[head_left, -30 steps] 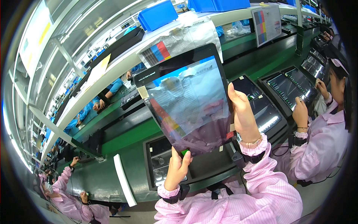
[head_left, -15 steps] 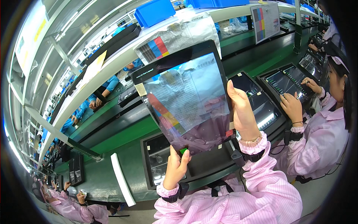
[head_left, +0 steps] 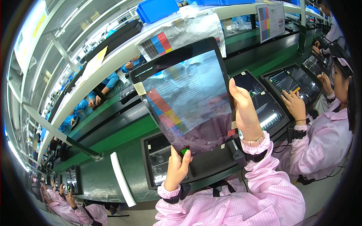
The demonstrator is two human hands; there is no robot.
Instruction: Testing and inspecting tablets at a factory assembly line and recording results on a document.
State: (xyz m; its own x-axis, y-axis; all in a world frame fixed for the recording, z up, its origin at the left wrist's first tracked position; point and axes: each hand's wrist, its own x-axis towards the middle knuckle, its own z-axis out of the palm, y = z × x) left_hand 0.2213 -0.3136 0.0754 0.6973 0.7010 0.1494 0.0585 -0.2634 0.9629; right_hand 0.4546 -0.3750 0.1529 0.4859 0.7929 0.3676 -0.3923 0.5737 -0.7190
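Note:
A black tablet (head_left: 188, 94) is held up, tilted, between both my hands, its screen showing a camera picture of the printed sheet behind it. My left hand (head_left: 177, 165) grips its lower left corner, the thumb next to a green sticker (head_left: 184, 151). Along the right edge my right hand (head_left: 245, 107) is closed, its thumb pointing up. Cream tape pieces (head_left: 140, 88) and a red sticker (head_left: 231, 133) are on the tablet. Below it lies a black tray (head_left: 207, 165), with another dark tablet (head_left: 158, 160) in its left part.
A color-blocked sheet (head_left: 160, 43) hangs from the shelf, under a blue bin (head_left: 156, 10). A white strip (head_left: 122, 179) lies across the green bench (head_left: 98, 177). Trays of tablets (head_left: 264, 101) stand at right, beside a co-worker (head_left: 316, 139) in pink; another person (head_left: 71, 211) works at lower left.
The tablet has shifted very slightly up and left in both my hands. The co-worker at right has raised one hand from the tray. At lower left, the other person's tray and hands have moved.

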